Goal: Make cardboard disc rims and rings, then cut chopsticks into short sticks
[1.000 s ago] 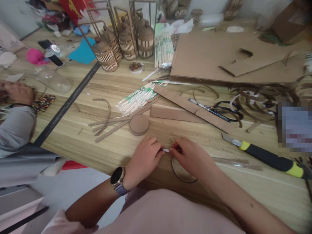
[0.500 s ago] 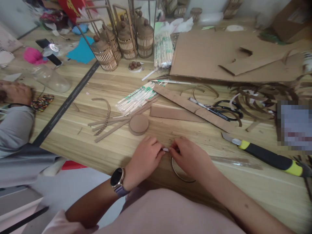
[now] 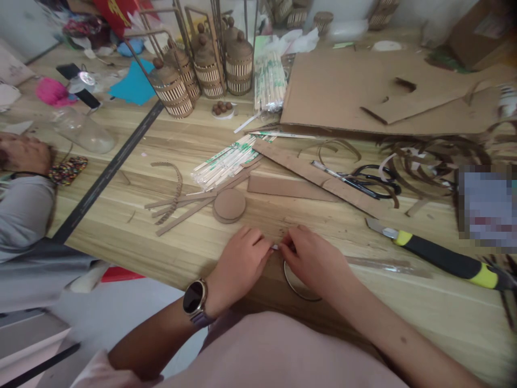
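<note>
Fingertips of my left hand [image 3: 247, 256] pinch one end of a small white strip [image 3: 275, 247]; most of it is hidden. The thumb and index finger of my right hand [image 3: 306, 250] are closed on its other end, almost touching the left hand. Below my right hand, a thin ring [image 3: 291, 285] lies against the wooden table, partly covered by that hand. Just beyond my left hand sits a small stack of round cardboard discs [image 3: 229, 205]. Cardboard strips [image 3: 186, 215] and a notched, curved strip [image 3: 177, 186] lie to its left.
A yellow-and-black utility knife [image 3: 440, 258] lies on the right with its blade out. Scissors [image 3: 375, 180], a pen, bagged chopsticks [image 3: 226, 161] and a large cardboard sheet [image 3: 335, 86] are farther back. Small lantern-like models [image 3: 210, 75] stand behind. A co-worker's arm [image 3: 26, 210] rests at left.
My hands have drawn slightly closer together, and less of the white strip shows between them. The rest of the table looks the same apart from a slight camera shift.
</note>
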{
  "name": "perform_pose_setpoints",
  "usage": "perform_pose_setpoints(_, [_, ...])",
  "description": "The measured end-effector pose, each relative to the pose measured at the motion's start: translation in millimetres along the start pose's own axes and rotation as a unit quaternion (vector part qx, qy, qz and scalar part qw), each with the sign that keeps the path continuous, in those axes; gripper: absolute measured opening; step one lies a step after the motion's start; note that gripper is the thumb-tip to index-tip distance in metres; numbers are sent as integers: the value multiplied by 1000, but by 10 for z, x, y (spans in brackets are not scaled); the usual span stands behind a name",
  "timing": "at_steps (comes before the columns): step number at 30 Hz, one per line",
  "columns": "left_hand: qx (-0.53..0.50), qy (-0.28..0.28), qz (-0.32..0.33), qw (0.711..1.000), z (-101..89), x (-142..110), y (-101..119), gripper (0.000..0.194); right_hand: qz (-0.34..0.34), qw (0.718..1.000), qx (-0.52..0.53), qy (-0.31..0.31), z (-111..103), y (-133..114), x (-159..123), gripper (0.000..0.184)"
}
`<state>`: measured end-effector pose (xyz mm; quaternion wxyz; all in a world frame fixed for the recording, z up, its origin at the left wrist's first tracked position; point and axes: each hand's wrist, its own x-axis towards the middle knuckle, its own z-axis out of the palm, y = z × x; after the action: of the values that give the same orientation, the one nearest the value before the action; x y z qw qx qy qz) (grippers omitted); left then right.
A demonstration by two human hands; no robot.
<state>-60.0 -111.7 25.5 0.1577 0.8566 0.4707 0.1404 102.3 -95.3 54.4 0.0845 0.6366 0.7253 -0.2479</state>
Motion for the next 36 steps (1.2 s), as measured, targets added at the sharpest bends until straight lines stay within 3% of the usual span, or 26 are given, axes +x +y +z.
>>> perform_pose_setpoints(7, [78,2,66,995,25,-38,-48,18,4,1000,2,0,-8,-15,-3,18])
perform_pose_setpoints(13, [38,12,109,993,74,-18,-48,24,-8,1000,22,-5,-24,11,15,18])
perform_pose_setpoints(21, [-2,-43,89,995,71,45,-59,26,-69,988,127,-57,-182,242,45,30])
perform_pose_setpoints(26, [-21,-26,78,996,77,34,-78,24,-15,971,232,-49,-219,342,30,26])
perform_pose_setpoints(36, [-7,-35,69,997,41,38,-36,23,-13,989,118,-86,-374,443,12,32])
